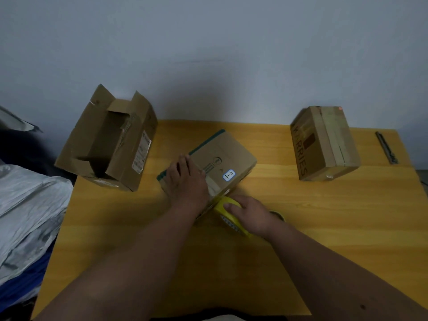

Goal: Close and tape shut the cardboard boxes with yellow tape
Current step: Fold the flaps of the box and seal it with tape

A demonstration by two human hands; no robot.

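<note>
Seemingly midway: the middle box (215, 163) lies closed under the flat left hand (185, 179) while the right hand (250, 214) grips the yellow tape roll (228, 216) at its near edge, the left-side box (108, 140) still gaping, the right-side box (324, 144) shut.

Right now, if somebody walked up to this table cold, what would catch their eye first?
Probably the roll of yellow tape gripped by the right hand at the near edge of the small middle box, which the left hand presses flat. Next, the big open box with its flaps up at the table's far left, and a closed box at far right.
</note>
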